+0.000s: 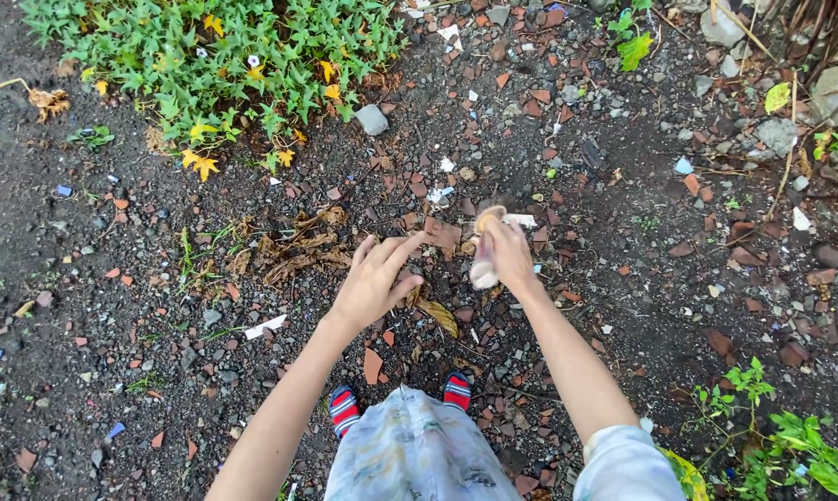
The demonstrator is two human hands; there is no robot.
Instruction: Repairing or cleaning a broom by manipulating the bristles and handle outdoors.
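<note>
Above rubble ground (623, 306), right hand (509, 257) gripping blurred, perhaps bottle-like object (485, 249), left hand (374, 281) spread

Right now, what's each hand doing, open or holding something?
Left hand: open, fingers spread, holding nothing.
Right hand: closed around a small pale blurred object; its kind cannot be told.

hands (438, 269) over rubble (right grips bottle (485, 249))

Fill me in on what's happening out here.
A person stands on dark ground strewn with brick shards. Their right hand has its grip shut on a small pale, blurred object; what it is can't be told. The left hand is open, fingers spread, holding nothing, above dry leaves. A leafy green plant grows beyond.
</note>
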